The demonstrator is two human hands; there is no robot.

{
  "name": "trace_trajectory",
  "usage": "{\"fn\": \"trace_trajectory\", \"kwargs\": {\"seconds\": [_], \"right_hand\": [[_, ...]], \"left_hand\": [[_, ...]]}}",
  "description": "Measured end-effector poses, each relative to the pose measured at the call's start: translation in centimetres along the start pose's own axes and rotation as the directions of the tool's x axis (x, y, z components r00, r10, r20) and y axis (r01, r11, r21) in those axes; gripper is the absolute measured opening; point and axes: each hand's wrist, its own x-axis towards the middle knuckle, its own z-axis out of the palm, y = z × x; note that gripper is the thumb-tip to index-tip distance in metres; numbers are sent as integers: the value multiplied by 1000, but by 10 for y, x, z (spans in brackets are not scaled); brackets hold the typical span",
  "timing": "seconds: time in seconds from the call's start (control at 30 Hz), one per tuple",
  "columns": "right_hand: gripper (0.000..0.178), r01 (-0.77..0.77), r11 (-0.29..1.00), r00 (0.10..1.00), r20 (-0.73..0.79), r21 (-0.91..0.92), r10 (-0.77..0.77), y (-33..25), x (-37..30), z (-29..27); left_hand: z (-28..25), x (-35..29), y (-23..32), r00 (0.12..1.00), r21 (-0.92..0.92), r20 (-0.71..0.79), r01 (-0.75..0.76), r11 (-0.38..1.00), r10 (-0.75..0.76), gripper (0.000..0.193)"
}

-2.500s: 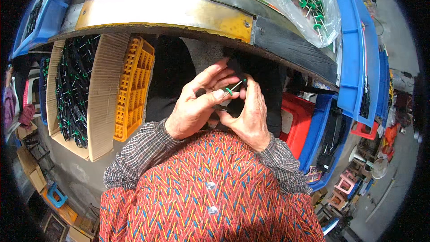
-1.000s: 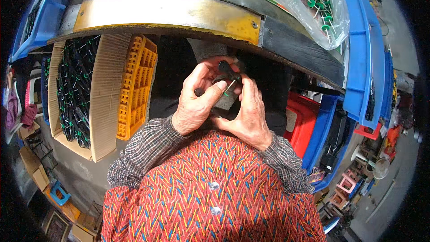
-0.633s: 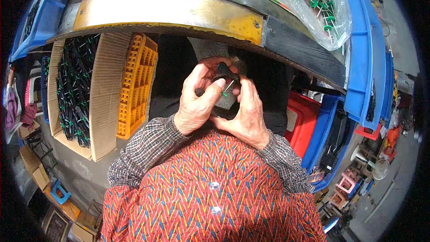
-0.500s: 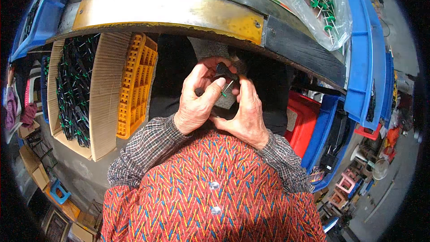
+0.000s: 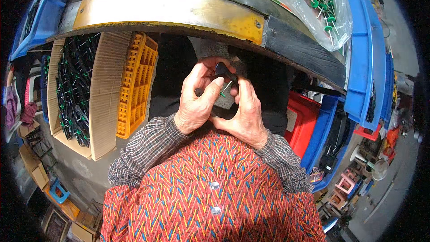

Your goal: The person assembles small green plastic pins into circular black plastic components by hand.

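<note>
In front of my body, just below the table's edge, my left hand closes around a black plastic piece, its thumb pressed against the near side. My right hand is curled, its fingertips gripping the same piece from the right. A thin metal pin sticks out of the piece toward me, with a small green tip. Part of the black piece is hidden by my fingers, though a dark rounded end shows beside the left palm.
A cardboard box full of black pieces with pins stands left, beside an orange plastic crate. Ahead runs the metal-edged table. On it, a clear bag holds green-headed pins. Red and blue bins sit right.
The black piece has tilted slightly in my fingers. Both hands keep nearly the same place and grip.
</note>
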Motion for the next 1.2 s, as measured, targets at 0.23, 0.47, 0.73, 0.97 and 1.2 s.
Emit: {"fn": "trace_trajectory", "kwargs": {"seconds": [0.23,0.47,0.73,0.97,1.2], "right_hand": [[99,-5,1000,1000,-3,-3,5,-1,1,1],[97,14,1000,1000,-19,-5,-14,-1,0,3],[95,16,1000,1000,-13,-19,-16,-2,1,3],[95,8,1000,1000,-6,-10,-8,-4,1,1],[93,8,1000,1000,-4,-14,-8,-6,2,0]], "left_hand": [[0,-1,5,1000,4,11,20,1000,-20,33],[1,-2,6,1000,-28,2,2,1000,-2,32],[0,-2,6,1000,36,-5,1,999,-1,29],[0,-1,4,1000,19,-21,-14,1000,14,30],[-2,-2,5,1000,4,0,-8,1000,8,30]]}}
